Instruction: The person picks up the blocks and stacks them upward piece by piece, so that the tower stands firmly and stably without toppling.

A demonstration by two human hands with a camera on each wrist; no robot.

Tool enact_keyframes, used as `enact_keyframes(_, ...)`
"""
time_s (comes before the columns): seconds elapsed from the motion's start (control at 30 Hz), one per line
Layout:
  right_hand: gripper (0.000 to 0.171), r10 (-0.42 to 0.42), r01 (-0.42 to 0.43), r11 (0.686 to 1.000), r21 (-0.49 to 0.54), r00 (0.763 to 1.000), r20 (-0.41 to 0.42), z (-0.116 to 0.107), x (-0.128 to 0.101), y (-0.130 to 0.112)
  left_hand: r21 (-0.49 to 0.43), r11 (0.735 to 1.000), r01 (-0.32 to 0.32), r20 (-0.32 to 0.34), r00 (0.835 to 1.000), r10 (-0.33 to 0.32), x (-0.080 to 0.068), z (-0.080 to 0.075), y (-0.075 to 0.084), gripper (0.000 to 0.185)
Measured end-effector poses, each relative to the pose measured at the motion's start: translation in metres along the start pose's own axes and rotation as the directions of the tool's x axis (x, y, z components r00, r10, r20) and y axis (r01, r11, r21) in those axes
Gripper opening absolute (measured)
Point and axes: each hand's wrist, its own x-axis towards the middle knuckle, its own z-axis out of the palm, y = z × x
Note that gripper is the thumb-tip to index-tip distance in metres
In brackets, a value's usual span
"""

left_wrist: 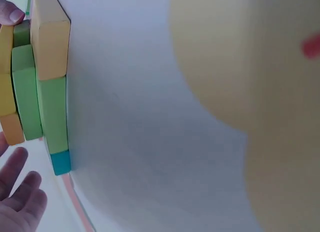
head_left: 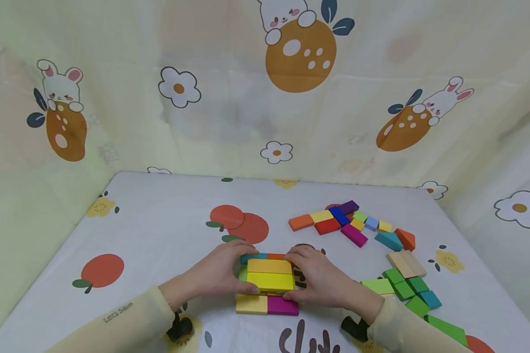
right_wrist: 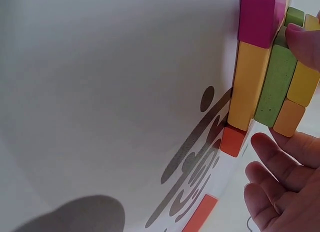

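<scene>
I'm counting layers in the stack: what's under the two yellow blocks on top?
Under the two yellow blocks lies a green layer, then a bottom layer with yellow, magenta, teal and orange blocks. Both hands cover the stack's sides; its middle is hidden.

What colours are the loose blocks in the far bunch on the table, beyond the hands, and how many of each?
Yellow blocks: 3
Orange blocks: 2
Blue blocks: 2
Red block: 1
Purple block: 1
Magenta block: 1
Green block: 1
Teal block: 1
Total: 12
</scene>
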Motion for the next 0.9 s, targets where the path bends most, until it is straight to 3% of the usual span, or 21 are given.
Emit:
enact_keyframes(0.33, 0.07, -0.001, 0.001, 1.0, -0.002, 1.0, 0.008, -0.0005, 0.0001, 0.0008, -0.014, 1.0, -0.027, 0.01, 1.0, 0.028, 0.0039, 0.0003, 0.0, 0.068)
enact_keyframes(0.6, 0.072, 0.006, -0.006, 1.0, 0.005, 1.0, 0.008, -0.0025, -0.0003, -0.0002, -0.043, 0.999, 0.014, 0.003, 1.0, -0.014, 0.0014, -0.001, 0.0008, 0.067)
enact_keyframes(0.9, 0.073, 0.005, -0.006, 1.0, 0.031, 1.0, 0.015, -0.0008, -0.0021, 0.0017, -0.019, 1.0, 0.001, 0.009, 1.0, -0.001, 0.0029, 0.0014, 0.0029, 0.064)
